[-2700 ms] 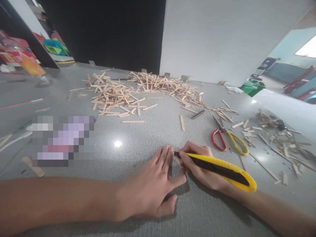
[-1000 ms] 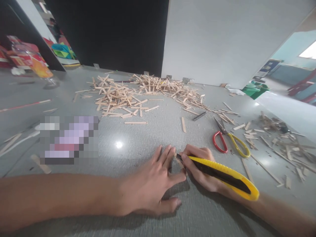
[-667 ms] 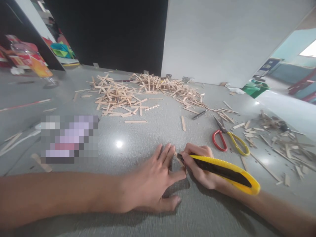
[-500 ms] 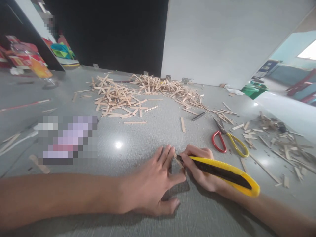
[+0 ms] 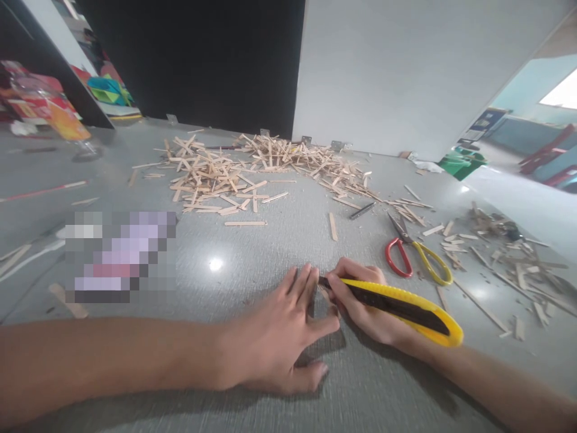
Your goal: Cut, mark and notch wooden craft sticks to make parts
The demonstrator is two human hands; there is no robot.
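Note:
My left hand (image 5: 279,337) lies flat on the grey table (image 5: 252,252), fingers stretched out and pressing down a small wooden stick piece (image 5: 325,296) that is mostly hidden under the fingertips. My right hand (image 5: 360,300) is wrapped round a yellow and black utility knife (image 5: 396,304). The knife's tip touches the stick right beside my left fingertips.
A big heap of wooden sticks (image 5: 252,165) spreads across the far middle of the table. Red and yellow scissors (image 5: 417,252) lie to the right of my hands, with wood scraps (image 5: 505,252) beyond them. Single sticks (image 5: 332,226) lie between. A blurred patch (image 5: 119,255) sits left.
The knife's tip has shifted slightly up along the stick and the handle has dropped a little. My left hand stays pressed in the same spot.

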